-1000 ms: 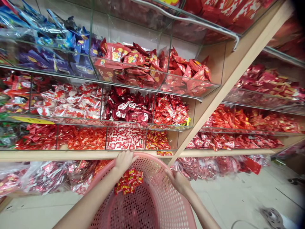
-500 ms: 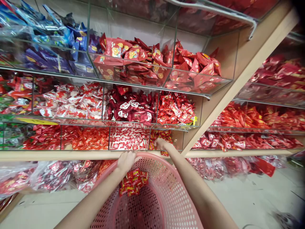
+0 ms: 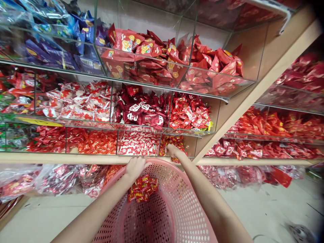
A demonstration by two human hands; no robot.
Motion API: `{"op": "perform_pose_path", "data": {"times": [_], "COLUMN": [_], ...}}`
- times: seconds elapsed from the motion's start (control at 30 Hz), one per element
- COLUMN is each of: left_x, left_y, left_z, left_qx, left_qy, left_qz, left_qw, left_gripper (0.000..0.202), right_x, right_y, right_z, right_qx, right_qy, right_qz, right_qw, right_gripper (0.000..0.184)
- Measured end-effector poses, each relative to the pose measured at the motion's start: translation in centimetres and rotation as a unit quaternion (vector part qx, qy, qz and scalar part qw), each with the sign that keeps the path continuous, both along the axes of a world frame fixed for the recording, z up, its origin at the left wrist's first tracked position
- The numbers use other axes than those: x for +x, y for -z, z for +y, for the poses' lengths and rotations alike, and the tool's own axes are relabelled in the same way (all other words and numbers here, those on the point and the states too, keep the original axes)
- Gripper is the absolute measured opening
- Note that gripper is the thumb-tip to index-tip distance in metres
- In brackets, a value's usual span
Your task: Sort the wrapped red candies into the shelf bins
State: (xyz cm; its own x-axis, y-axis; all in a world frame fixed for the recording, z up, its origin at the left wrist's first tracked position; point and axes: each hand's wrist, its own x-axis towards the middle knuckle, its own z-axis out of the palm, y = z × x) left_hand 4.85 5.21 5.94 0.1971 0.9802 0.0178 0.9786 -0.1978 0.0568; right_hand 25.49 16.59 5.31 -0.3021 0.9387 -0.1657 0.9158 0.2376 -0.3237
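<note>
My left hand (image 3: 136,167) is closed over the far rim of a pink perforated plastic basket (image 3: 196,199), which tilts with its mouth toward me. A small heap of red-and-yellow wrapped candies (image 3: 143,189) lies inside the basket against its far left wall. Beyond the rim, my right hand (image 3: 173,150) reaches into the bottom-row bin of matching red-and-yellow wrapped candies (image 3: 177,140). Its fingers are curled down among the wrappers, and whatever they hold is hidden. Just left of that bin, a clear-walled compartment holds red-and-white wrapped candies (image 3: 138,141).
Clear dividers (image 3: 194,37) split the shelves above into bins of dark-red packets (image 3: 141,108) and orange-printed red packets (image 3: 145,49). A slanting wooden upright (image 3: 243,94) stands at right. Clear bags of candies (image 3: 59,177) sit below the wooden ledge (image 3: 83,158).
The view has shifted slightly, with the upper shelves appearing larger. My left hand stays on the basket rim, and my right hand stays in the same bin with its fingers curled.
</note>
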Motion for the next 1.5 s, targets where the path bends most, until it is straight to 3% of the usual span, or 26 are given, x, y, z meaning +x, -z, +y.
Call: {"op": "perform_pose_path", "data": {"times": [0.13, 0.23, 0.3, 0.37, 0.43, 0.47, 0.53, 0.63, 0.73, 0.8, 0.9, 1.0, 1.07, 1.5], "left_x": [0.1, 0.0, -0.1, -0.2, -0.2, -0.2, 0.1, 0.5, 0.8, 0.9, 0.9, 1.0, 0.9, 1.0], "left_y": [0.1, 0.1, 0.2, 0.3, 0.3, 0.3, 0.1, -0.1, -0.1, -0.1, -0.2, -0.3, -0.3, -0.3], "left_z": [0.1, 0.0, -0.2, -0.3, -0.5, -0.6, -0.6, -0.7, -0.8, -0.8, -0.8, -0.8, -0.9, -0.8], "left_qx": [0.012, 0.020, 0.023, 0.021, 0.016, 0.014, 0.014, 0.017, 0.023, 0.030, 0.037, 0.034, 0.034, 0.027], "left_qy": [0.006, 0.009, 0.004, -0.002, -0.004, -0.003, 0.005, 0.014, 0.015, 0.017, 0.025, 0.028, 0.029, 0.025], "left_qz": [0.015, 0.019, 0.017, 0.012, 0.007, 0.005, 0.002, 0.000, -0.003, -0.008, -0.014, -0.011, -0.008, -0.016], "left_qw": [1.000, 1.000, 1.000, 1.000, 1.000, 1.000, 1.000, 1.000, 1.000, 0.999, 0.999, 0.999, 0.999, 0.999], "left_gripper": [0.054, 0.051, 0.050, 0.050, 0.050, 0.049, 0.046, 0.044, 0.045, 0.046, 0.043, 0.044, 0.045, 0.045], "right_x": [0.9, 1.4, 1.4, 1.2, 0.9, 0.8, 0.5, -0.1, -0.9, -1.4, -1.8, -1.8, -1.7, -2.6], "right_y": [-1.2, -2.1, -2.4, -2.5, -2.4, -2.2, -1.6, -0.3, 1.1, 1.9, 2.8, 3.7, 4.3, 7.4], "right_z": [-1.6, -3.4, -5.1, -7.0, -8.9, -9.8, -11.1, -12.3, -13.1, -13.6, -14.1, -14.2, -14.1, -14.0], "right_qx": [0.066, 0.106, 0.046, -0.064, -0.160, -0.198, -0.263, -0.335, -0.377, -0.391, -0.382, -0.328, -0.299, -0.288], "right_qy": [0.016, 0.042, 0.073, 0.111, 0.145, 0.154, 0.154, 0.140, 0.128, 0.123, 0.140, 0.171, 0.191, 0.251], "right_qz": [0.036, 0.221, 0.412, 0.559, 0.636, 0.652, 0.662, 0.656, 0.639, 0.615, 0.554, 0.494, 0.478, 0.514], "right_qw": [0.997, 0.969, 0.907, 0.819, 0.741, 0.715, 0.685, 0.662, 0.658, 0.674, 0.726, 0.787, 0.804, 0.768], "right_gripper": [0.012, 0.006, 0.016, 0.028, 0.034, 0.037, 0.041, 0.037, 0.031, 0.031, 0.035, 0.036, 0.036, 0.031]}}
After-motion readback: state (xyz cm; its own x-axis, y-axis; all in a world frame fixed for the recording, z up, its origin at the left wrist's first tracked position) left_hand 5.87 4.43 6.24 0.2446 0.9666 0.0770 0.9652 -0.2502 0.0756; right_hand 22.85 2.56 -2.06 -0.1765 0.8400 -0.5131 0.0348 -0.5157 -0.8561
